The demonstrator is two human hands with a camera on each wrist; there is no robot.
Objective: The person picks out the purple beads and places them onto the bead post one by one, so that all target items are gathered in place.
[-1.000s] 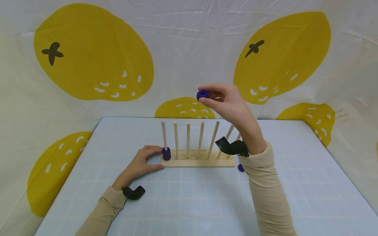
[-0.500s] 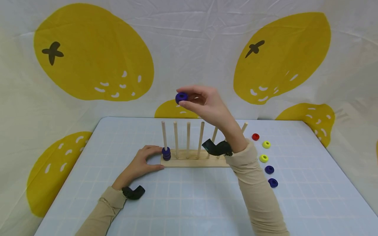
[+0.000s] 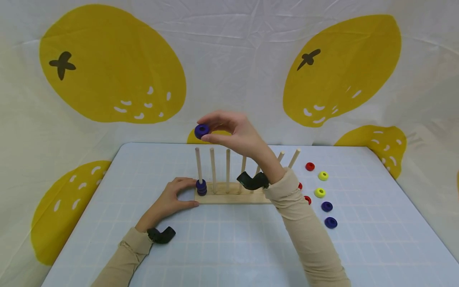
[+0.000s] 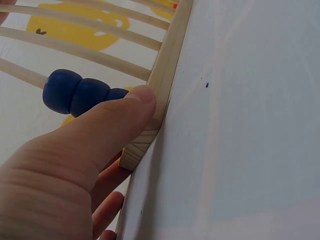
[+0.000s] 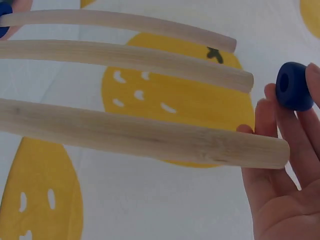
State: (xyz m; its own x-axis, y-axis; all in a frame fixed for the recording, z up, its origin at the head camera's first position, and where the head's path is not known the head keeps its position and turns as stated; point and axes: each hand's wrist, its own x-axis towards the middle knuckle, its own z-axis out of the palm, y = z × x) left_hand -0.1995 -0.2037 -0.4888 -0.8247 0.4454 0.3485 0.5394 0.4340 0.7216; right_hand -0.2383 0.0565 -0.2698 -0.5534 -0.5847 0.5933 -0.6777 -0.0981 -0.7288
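Observation:
My right hand (image 3: 238, 133) pinches a blue bead (image 3: 198, 134) between thumb and fingers, above the leftmost peg (image 3: 199, 165) of a wooden peg rack (image 3: 226, 198). In the right wrist view, the bead (image 5: 301, 90) has its hole turned toward the pegs and stands apart from their tips. Several blue beads (image 3: 201, 187) are stacked at the bottom of that leftmost peg. My left hand (image 3: 174, 197) grips the rack's left end, its thumb in front and fingers behind. Close by the thumb, the left wrist view has the stacked beads (image 4: 61, 92), the lowest partly hidden.
Right of the rack lie loose beads: red (image 3: 310, 166), yellow (image 3: 323, 178) and blue (image 3: 331, 225). My right forearm (image 3: 305, 223) partly covers two more red ones and the rack's right end. A patterned cloth (image 3: 229, 59) hangs behind the table (image 3: 215, 247).
My right hand has moved left and then lower with the blue bead, from over the rack's middle to over the leftmost peg. Loose beads came into sight. My left hand stays put.

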